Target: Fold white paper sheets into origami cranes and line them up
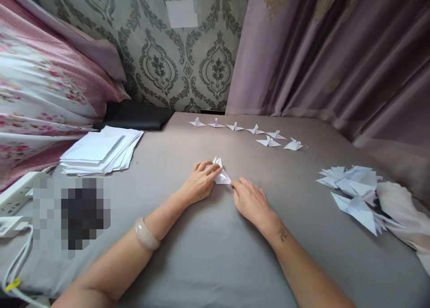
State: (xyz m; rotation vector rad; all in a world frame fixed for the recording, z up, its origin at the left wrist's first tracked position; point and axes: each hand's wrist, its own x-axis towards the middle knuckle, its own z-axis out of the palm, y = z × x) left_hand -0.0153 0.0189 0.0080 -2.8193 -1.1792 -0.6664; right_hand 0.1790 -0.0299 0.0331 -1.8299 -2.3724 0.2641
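A small piece of folded white paper (222, 178) lies on the grey cloth (208, 254) between the two hands, with narrow points standing up at its far end. The left hand (200, 181) covers its left side, the fingers closed over it and holding it down. The right hand (250, 198) is curled at the other side, fingertips touching the paper's right corner; whether they pinch it I cannot tell. A pale bangle (147, 234) circles the left forearm.

Beyond the hands stand seven folded paper birds (235, 127), five in a line and two just in front at the right. Well to the right, more folded paper shapes (361, 180) lie heaped against a pale fabric (399, 205). To the left is a loose stack of white sheets (96, 153), near a flat black item (137, 115). A white power strip (16, 191) sits at the left edge. Behind rise a patterned wall (157, 66) and a mauve curtain (285, 53).
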